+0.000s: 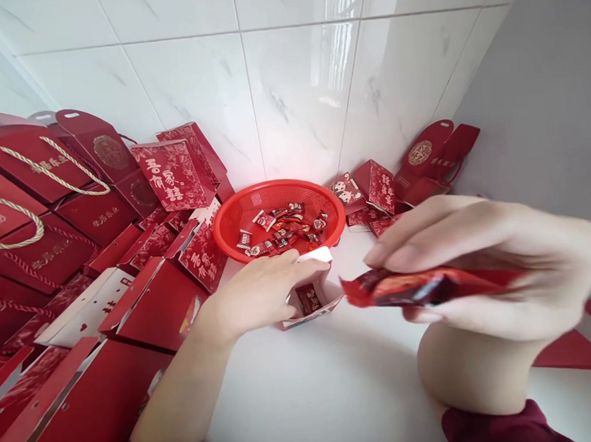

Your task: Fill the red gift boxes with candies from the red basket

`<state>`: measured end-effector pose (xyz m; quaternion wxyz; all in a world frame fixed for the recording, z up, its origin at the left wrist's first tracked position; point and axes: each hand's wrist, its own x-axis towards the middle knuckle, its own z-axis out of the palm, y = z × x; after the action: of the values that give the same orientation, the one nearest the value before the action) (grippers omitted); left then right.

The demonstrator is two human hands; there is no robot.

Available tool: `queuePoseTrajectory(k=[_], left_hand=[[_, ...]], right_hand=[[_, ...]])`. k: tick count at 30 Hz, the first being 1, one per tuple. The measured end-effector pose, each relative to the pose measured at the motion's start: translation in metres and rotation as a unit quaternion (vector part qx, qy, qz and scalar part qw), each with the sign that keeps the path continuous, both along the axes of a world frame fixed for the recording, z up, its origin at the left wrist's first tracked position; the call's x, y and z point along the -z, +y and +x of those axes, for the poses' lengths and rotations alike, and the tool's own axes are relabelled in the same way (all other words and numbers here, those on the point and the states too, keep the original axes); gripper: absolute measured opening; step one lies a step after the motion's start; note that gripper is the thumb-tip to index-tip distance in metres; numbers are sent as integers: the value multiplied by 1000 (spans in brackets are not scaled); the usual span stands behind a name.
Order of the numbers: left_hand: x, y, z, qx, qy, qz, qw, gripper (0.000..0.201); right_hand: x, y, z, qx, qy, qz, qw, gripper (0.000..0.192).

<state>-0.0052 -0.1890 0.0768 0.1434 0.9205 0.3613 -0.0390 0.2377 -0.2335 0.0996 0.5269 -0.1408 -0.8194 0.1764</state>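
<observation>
My left hand (pixel 260 290) grips the side of a small open gift box (pixel 325 299) standing on the white table. Inside the box lies one dark red wrapped candy (pixel 308 299). Close to the camera, my right hand (pixel 488 262) is closed around red-wrapped candies (pixel 420 287), held to the right of the box; their exact number is unclear. Just behind the box sits a round red plastic basket (pixel 219 233) with several wrapped candies (pixel 291 229) in it.
Many red gift boxes (pixel 145 310), several with rope handles, crowd the left side. Smaller patterned boxes (pixel 375 186) and a red handled box (pixel 429 156) stand at the back right. A tiled wall (pixel 297 87) rises behind the basket. Another red item (pixel 578 347) lies at the right edge.
</observation>
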Motion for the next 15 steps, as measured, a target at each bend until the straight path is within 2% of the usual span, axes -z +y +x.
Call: queuePoseTrajectory(k=[3, 5, 7, 10, 12, 15], left_hand=[[4, 8, -3, -4, -22, -4, 1000, 25], [9, 13, -6, -27, -27, 5, 999, 21], [13, 17, -9, -47, -25, 11, 999, 16], [16, 21, -11, -61, -37, 1, 997, 14], [14, 22, -10, -58, -57, -4, 997, 16], [8, 24, -10, -57, -113, 30, 992, 22]], right_hand=[[6, 14, -16, -10, -145, -66, 987, 30], [13, 23, -30, 28, -279, -134, 950, 26], [21, 31, -44, 53, -350, -185, 917, 32], [28, 38, -55, 32, -366, -202, 908, 30], [28, 39, -54, 14, -349, -186, 918, 21], [24, 40, -47, 54, -296, -152, 942, 16]])
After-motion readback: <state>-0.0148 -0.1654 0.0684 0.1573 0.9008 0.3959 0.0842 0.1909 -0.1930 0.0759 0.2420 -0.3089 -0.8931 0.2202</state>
